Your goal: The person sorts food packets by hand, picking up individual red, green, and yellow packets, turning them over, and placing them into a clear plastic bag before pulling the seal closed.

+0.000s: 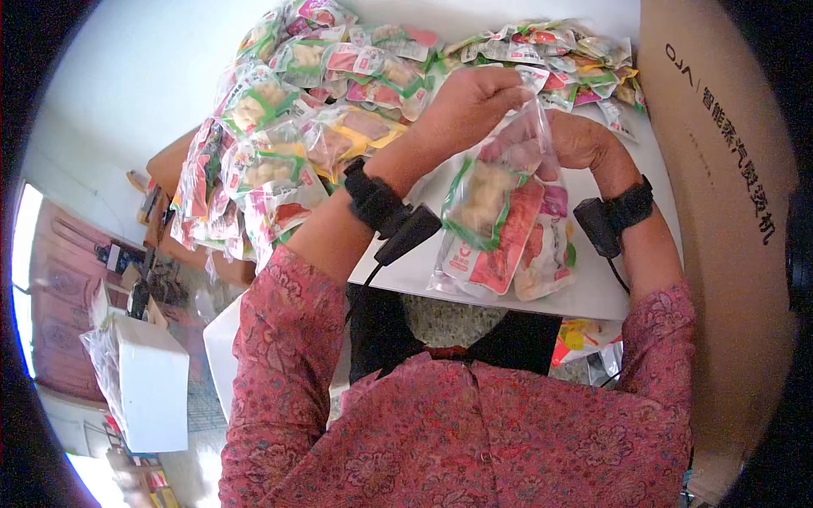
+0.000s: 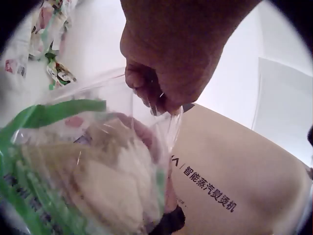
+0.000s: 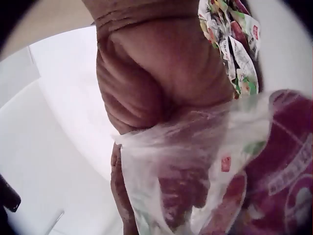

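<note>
A clear plastic bag (image 1: 439,273) hangs tilted over the white table with several snack packs inside. One is a green-edged pack of pale pieces (image 1: 483,203); beside it are a red pack (image 1: 512,241) and a purple pack (image 3: 293,161). With curled fingertips my left hand (image 1: 478,100) pinches the bag's upper edge, as the left wrist view (image 2: 171,58) also shows. My right hand (image 1: 584,140) reaches into the mouth of the bag. Its fingers (image 3: 186,191) point down among the packs, fairly straight but blurred behind the film.
A large heap of filled bags (image 1: 262,110) covers the table's left side. Another pile of packs (image 1: 559,55) lies at the back right. A tall cardboard box (image 1: 720,212) stands along the right edge. A white box (image 1: 152,389) is at the far left, off the table.
</note>
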`<move>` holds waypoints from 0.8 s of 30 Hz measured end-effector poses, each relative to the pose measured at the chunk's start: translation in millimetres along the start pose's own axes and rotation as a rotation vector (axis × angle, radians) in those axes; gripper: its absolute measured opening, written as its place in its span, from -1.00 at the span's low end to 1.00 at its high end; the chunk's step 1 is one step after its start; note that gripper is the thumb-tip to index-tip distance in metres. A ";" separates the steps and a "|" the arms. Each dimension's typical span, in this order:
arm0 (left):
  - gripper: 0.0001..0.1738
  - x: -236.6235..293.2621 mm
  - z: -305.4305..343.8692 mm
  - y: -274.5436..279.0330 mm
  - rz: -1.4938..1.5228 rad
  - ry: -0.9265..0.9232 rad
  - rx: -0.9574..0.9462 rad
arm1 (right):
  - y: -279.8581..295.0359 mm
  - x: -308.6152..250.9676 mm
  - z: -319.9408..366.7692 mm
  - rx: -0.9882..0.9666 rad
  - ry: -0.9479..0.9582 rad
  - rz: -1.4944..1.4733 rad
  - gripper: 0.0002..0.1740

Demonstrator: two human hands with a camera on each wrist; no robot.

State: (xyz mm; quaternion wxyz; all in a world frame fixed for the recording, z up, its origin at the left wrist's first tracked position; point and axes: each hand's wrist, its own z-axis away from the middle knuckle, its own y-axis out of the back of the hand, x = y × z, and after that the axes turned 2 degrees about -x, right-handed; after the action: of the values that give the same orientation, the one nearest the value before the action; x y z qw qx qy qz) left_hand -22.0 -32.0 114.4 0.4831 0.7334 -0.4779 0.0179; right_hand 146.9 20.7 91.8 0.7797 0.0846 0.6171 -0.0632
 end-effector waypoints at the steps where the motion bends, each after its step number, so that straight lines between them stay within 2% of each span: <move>1: -0.75 4.8 -2.6 -2.4 0.007 -0.029 -0.011 | -3.5 5.3 -5.5 -0.070 0.242 0.343 -0.56; 2: -0.74 9.9 -3.1 -5.8 0.029 0.015 -0.014 | -6.2 9.4 -9.3 -0.140 0.485 0.687 -0.57; 3: -0.74 12.0 -4.9 -8.2 0.032 0.019 -0.015 | -9.7 10.4 -9.9 -0.142 0.483 0.682 -0.57; 5: -0.74 16.3 -7.9 -13.3 0.104 0.010 -0.013 | -15.7 10.1 -9.5 -0.203 0.269 0.358 -0.56; 6: -0.71 13.8 -8.8 -16.7 0.198 0.025 0.001 | -16.6 7.4 -10.4 -0.201 0.267 0.353 -0.56; 8: -0.71 7.1 -11.0 -18.7 0.204 0.027 -0.016 | -15.3 2.0 -12.0 -0.349 0.384 0.564 -0.58; 13: -0.70 13.1 -8.4 -19.9 0.228 0.027 -0.044 | -14.5 9.6 -16.7 -0.389 0.458 0.563 -0.63; 15: -0.72 9.4 -9.9 -19.1 0.068 0.081 -0.046 | -13.9 8.5 -19.6 -0.405 0.447 0.551 -0.63; 17: -0.74 7.3 -4.0 -23.6 0.074 0.067 0.030 | -17.6 8.1 -15.6 -0.202 0.121 0.380 -0.64; 18: -0.76 3.6 -1.6 -24.5 0.105 0.081 0.072 | -13.1 9.6 -13.3 -0.133 0.103 0.279 -0.66; 20: -0.77 -7.8 3.9 -27.2 0.144 0.078 0.115 | -6.2 3.3 -3.2 -0.017 0.099 0.254 -0.67; 22: -0.80 -16.5 9.1 -30.8 0.389 0.235 0.127 | 10.2 5.1 1.7 0.174 0.119 0.235 -0.71; 23: -0.80 -18.9 10.2 -33.9 0.397 0.224 0.127 | 23.1 7.7 6.8 0.184 0.112 0.241 -0.71; 24: -0.82 -19.7 11.4 -35.7 0.476 0.257 0.123 | 35.6 9.7 13.8 0.422 0.133 0.233 -0.74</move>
State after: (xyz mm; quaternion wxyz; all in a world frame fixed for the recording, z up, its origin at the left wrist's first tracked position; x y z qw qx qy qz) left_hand -12.0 -24.1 74.1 0.4764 0.6201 -0.5697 0.2527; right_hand 169.4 52.6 87.3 0.7045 0.3201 0.6263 -0.0947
